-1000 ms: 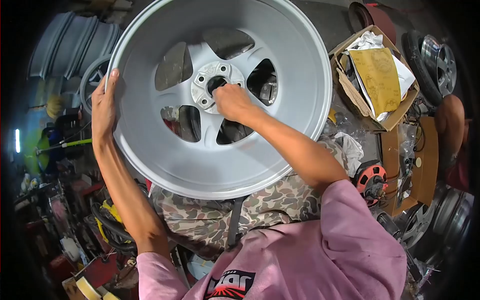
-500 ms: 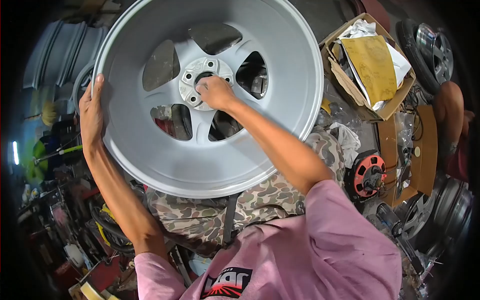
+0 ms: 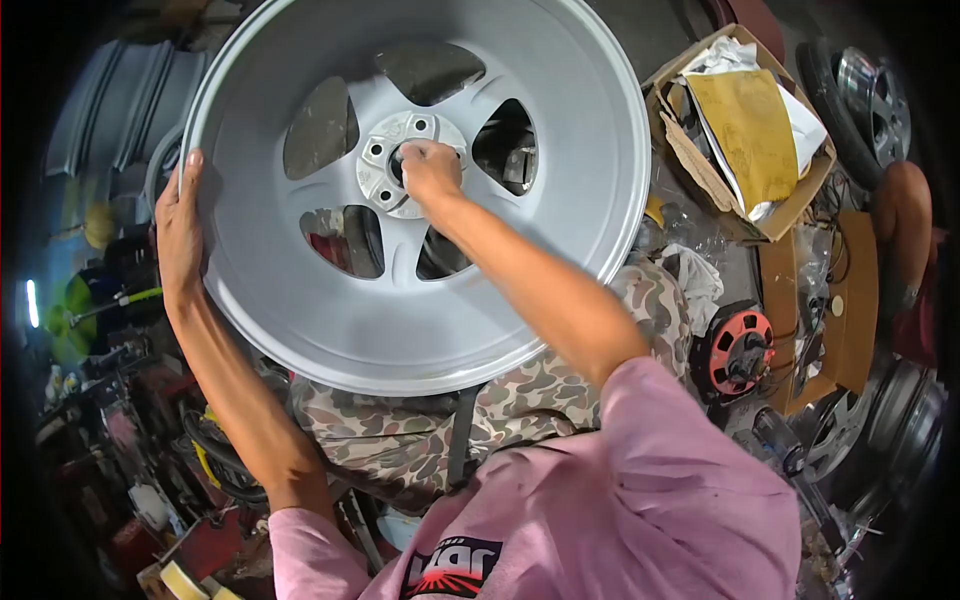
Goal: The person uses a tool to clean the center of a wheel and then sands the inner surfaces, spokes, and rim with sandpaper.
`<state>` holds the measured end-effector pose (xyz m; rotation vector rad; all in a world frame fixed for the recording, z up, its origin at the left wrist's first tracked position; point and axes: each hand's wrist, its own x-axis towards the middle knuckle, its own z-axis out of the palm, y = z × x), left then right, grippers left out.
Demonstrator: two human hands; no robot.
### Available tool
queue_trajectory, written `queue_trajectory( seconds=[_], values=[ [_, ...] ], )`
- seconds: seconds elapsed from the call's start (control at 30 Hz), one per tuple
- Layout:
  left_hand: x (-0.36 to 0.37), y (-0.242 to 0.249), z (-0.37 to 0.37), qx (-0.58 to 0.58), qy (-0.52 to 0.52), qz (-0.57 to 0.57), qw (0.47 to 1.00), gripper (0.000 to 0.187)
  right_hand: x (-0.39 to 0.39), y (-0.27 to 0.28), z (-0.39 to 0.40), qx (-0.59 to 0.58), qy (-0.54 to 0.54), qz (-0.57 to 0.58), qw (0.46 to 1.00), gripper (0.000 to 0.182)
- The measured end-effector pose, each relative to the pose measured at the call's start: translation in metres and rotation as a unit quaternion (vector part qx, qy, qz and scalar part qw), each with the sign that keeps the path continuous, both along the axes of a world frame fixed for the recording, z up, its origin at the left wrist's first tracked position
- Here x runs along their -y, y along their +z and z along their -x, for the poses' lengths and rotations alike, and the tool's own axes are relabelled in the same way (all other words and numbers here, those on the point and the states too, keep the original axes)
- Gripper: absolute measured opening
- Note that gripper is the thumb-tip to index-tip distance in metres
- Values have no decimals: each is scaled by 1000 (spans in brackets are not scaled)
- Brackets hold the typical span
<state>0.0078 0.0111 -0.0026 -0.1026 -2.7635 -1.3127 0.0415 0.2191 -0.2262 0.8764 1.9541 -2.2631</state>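
Note:
A large grey five-spoke wheel rim (image 3: 470, 335), its hollow back face towards me, rests over my camouflage-clad lap. My left hand (image 3: 182, 225) grips its outer lip on the left side. At the hub (image 3: 385, 175), among the bolt holes, my right hand (image 3: 432, 172) is closed with its fingers curled in at the centre bore. Whatever those fingers pinch, if anything, is hidden from view.
A cardboard box (image 3: 665, 140) with paper and a yellow-brown sheet (image 3: 740, 135) stands at upper right. Below it are a red-and-black reel (image 3: 740, 350) and an open carton (image 3: 858, 300). Other wheels (image 3: 885, 110) lie at far right, near another person's leg (image 3: 903, 220). Tools clutter the left.
My right hand has shifted slightly at the centre bore, and its wrist and forearm have swung a little to the left. The left hand keeps its hold on the lip.

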Motion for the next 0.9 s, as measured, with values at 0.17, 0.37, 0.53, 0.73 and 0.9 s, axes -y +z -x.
queue_trajectory(
  seconds=[0.17, 0.37, 0.53, 0.73, 0.9],
  values=[
    [-3, 2, -3, 20, 11, -7, 1000, 52, -23, -10, -8, -134, 236, -244, 931, 22],
    [0, -1, -2, 6, -4, -4, 1000, 55, -72, 18, -3, -228, 447, -542, 675, 14],
    [-6, -4, -5, 13, 3, -21, 1000, 59, -69, 21, -6, -239, 447, -587, 632, 8],
    [-4, -3, -3, 11, 0, -1, 1000, 59, -36, -9, 16, -23, 317, -120, 940, 28],
    [-8, -2, -6, 18, -37, -54, 998, 57, -72, 16, 5, -164, 464, -448, 746, 19]
  ],
)
